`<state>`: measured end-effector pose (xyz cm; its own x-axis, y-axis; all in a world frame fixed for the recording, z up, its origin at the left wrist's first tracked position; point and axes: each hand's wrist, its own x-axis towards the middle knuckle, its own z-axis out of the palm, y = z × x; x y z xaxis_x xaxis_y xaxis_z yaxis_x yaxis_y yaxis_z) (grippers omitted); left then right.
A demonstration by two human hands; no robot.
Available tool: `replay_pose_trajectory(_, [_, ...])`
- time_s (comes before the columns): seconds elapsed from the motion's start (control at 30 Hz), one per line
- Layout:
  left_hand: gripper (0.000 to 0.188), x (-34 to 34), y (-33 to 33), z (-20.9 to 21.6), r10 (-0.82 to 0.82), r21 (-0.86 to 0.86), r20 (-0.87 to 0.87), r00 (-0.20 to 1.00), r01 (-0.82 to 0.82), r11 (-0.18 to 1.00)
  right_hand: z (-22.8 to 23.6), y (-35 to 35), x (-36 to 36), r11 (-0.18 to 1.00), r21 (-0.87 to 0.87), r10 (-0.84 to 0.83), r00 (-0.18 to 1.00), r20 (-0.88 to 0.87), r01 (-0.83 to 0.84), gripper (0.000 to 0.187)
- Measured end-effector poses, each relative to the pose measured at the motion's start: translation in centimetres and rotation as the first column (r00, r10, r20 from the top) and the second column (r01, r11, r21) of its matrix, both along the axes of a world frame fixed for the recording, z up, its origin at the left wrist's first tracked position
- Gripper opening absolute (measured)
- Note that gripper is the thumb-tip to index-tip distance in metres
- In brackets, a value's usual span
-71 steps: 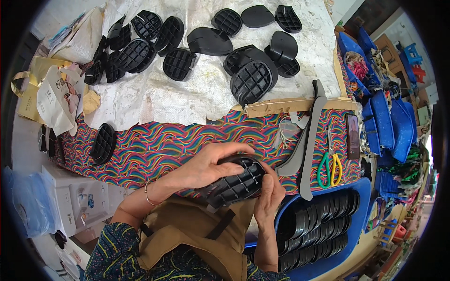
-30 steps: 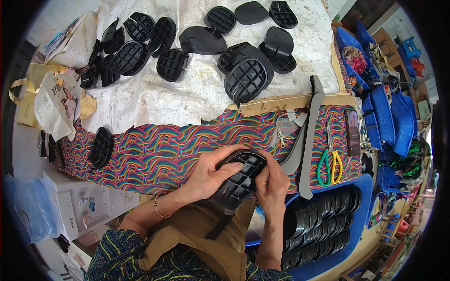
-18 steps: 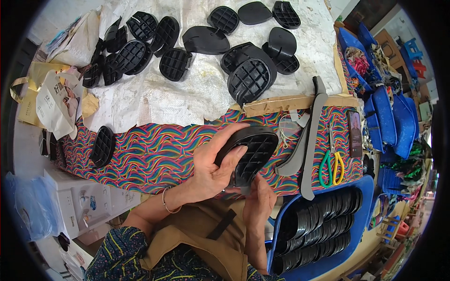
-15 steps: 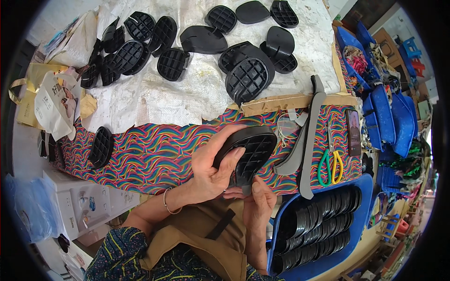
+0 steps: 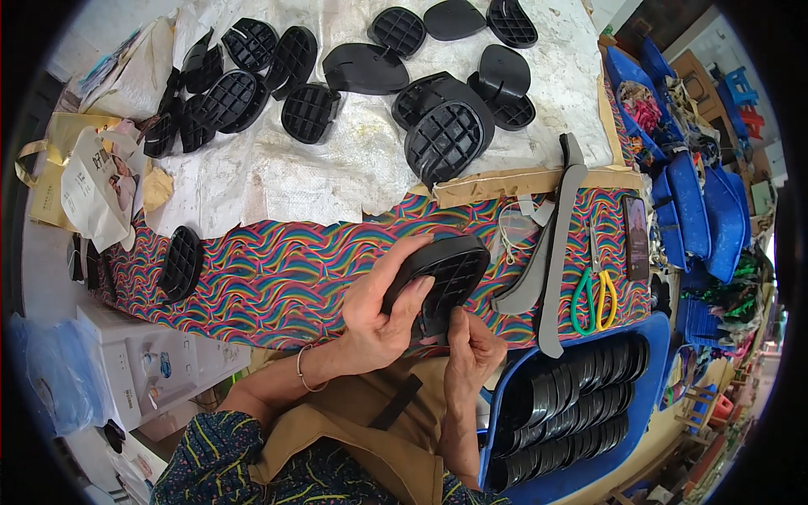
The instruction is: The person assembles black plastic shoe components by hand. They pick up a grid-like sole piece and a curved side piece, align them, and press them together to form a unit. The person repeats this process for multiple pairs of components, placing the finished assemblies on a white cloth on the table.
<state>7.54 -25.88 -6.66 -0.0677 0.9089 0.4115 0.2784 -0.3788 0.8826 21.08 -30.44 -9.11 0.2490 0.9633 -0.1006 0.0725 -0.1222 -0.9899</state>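
Observation:
Between my hands is a black shoe sole (image 5: 450, 273), its gridded underside facing up toward me and tilted. My left hand (image 5: 379, 303) wraps round its left side, with the thumb pressed on the grid. At its lower end my right hand (image 5: 471, 349) pinches the narrow part between thumb and fingers; the fingertips behind it are hidden. Both hands are above the edge of the colourful patterned cloth (image 5: 278, 269). A loose black sole piece (image 5: 181, 264) lies on that cloth at the left.
Several black soles (image 5: 446, 143) lie on a white sheet (image 5: 362, 168) at the back. Right of my hands are long grey strips (image 5: 555, 261), scissors (image 5: 593, 295) with green and yellow handles, and a phone (image 5: 635, 238). A blue basket (image 5: 661, 370) of stacked black pieces stands at the lower right.
My right hand has shifted slightly up and right, its thumb now pressing higher on the sole's narrow end. The sole has turned a little; my left hand keeps its hold.

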Motion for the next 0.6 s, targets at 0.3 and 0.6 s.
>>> replay_pose_trajectory(0.3, [0.037,-0.4,0.2,0.4,-0.089,-0.175,0.126,0.988,0.11,0.978,0.0,1.1,0.4,0.991,0.133,-0.025,0.922,0.386,-0.029,0.021])
replay_pose_trajectory(0.6, [0.037,-1.8,1.2,-0.4,-0.382,-0.308,0.163,0.91,0.415,0.856,1.3,3.8,2.5,0.923,0.295,0.079,0.873,0.482,-0.246,0.041])
